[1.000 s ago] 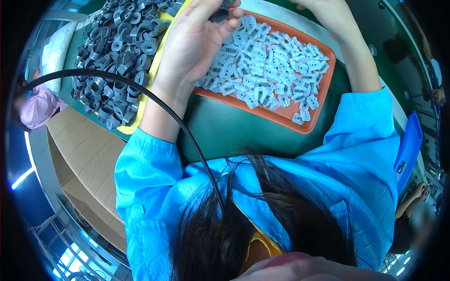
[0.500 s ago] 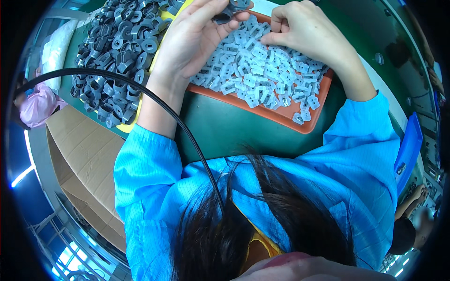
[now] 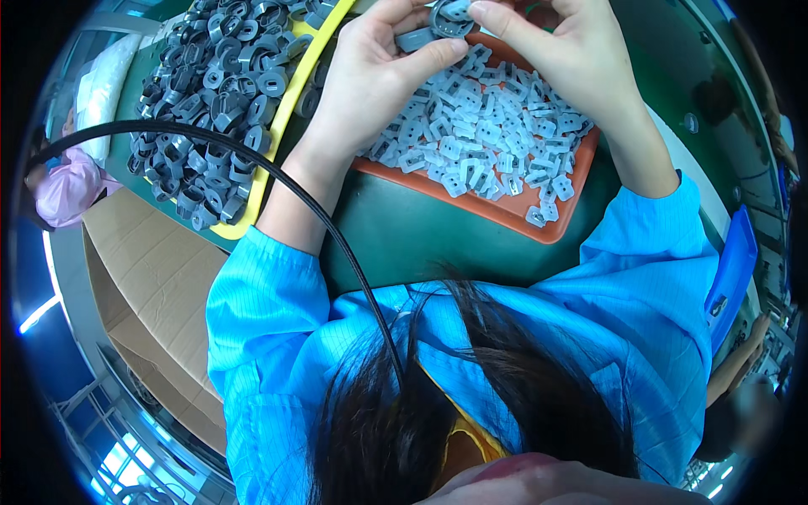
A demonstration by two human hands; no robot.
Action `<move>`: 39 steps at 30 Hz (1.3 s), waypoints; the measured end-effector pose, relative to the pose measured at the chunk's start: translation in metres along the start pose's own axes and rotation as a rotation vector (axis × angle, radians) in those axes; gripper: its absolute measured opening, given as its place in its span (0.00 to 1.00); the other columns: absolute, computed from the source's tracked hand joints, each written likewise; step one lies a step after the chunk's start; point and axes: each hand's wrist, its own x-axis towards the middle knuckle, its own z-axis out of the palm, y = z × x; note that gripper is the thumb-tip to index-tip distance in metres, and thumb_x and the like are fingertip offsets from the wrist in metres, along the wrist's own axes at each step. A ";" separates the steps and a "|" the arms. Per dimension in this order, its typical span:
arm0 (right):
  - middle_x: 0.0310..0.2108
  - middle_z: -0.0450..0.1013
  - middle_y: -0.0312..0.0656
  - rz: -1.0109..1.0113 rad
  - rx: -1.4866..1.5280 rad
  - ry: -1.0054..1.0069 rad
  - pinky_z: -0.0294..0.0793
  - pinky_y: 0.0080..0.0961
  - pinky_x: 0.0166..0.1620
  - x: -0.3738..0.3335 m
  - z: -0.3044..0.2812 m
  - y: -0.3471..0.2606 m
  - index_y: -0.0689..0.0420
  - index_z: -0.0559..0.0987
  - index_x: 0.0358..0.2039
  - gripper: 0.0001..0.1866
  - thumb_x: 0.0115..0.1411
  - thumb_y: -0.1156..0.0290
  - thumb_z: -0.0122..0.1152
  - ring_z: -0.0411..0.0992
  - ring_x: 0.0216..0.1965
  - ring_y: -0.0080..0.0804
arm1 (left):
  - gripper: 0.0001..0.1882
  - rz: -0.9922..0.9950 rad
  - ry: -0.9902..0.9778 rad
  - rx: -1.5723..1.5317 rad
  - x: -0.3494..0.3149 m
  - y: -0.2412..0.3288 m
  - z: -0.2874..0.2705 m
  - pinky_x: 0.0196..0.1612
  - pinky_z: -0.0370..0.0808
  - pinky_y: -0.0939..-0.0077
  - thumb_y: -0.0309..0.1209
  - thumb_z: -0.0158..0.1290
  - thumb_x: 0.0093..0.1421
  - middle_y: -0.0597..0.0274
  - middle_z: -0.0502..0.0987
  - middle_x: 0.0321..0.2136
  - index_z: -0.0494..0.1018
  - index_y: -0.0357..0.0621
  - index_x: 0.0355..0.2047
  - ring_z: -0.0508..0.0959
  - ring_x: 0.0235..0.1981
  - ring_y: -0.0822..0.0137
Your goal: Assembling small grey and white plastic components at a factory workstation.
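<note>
Grey ring part [image 3: 452, 22] is up in both hands, by the far-left part of the orange tray [image 3: 511, 209]; can't tell if over the tray or just past it.

Left hand [image 3: 366, 80]: grip narrow, thumb and fingers pinching the ring, with what looks like a second grey part [image 3: 414, 39] in the same fingers. Right hand [image 3: 581, 63]: grip narrow too, thumb tip against what looks like a pale piece [image 3: 459, 9] at the ring's opening. Top edge crops the fingers, so can't tell how far it's seated.

Inside the orange tray: heap of pale pieces [image 3: 471, 139]. Left of it: yellow-rimmed tray [image 3: 295, 99] full of grey parts [image 3: 202, 109]. Near side of it: green tabletop [image 3: 421, 240].

Risks, my read:
- Pale piece could sit crooked or pop out if the right thumb pushes off-axis; ring is only finger-held, no fixture.
- Second part could slip if the left fingers re-pinch; one hand carrying two.
- Anything dropped near the orange tray could land among the pale pieces and mix stock.
- Wrong-way-round piece: many similar small ones, easy to misorient.
</note>
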 end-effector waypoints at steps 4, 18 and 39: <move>0.26 0.78 0.37 -0.097 -0.354 0.042 0.70 0.19 0.30 -0.003 0.006 -0.010 0.65 0.83 0.33 0.08 0.59 0.73 0.69 0.71 0.27 0.16 | 0.27 0.155 0.103 0.157 -0.007 -0.001 0.009 0.63 0.70 0.71 0.18 0.59 0.62 0.54 0.75 0.57 0.69 0.33 0.62 0.75 0.58 0.65; 0.35 0.82 0.41 0.315 0.373 -0.201 0.78 0.17 0.38 0.005 -0.007 0.020 0.66 0.83 0.41 0.09 0.64 0.74 0.68 0.78 0.33 0.20 | 0.27 0.305 0.001 0.498 -0.008 0.000 0.010 0.62 0.71 0.70 0.18 0.58 0.62 0.50 0.78 0.56 0.71 0.35 0.63 0.76 0.59 0.63; 0.36 0.82 0.40 0.351 0.214 -0.342 0.79 0.16 0.41 0.007 -0.022 0.006 0.68 0.81 0.46 0.13 0.62 0.80 0.66 0.79 0.36 0.20 | 0.21 0.175 -0.085 0.664 -0.011 0.008 -0.003 0.50 0.73 0.78 0.22 0.59 0.65 0.63 0.77 0.44 0.73 0.39 0.59 0.76 0.44 0.73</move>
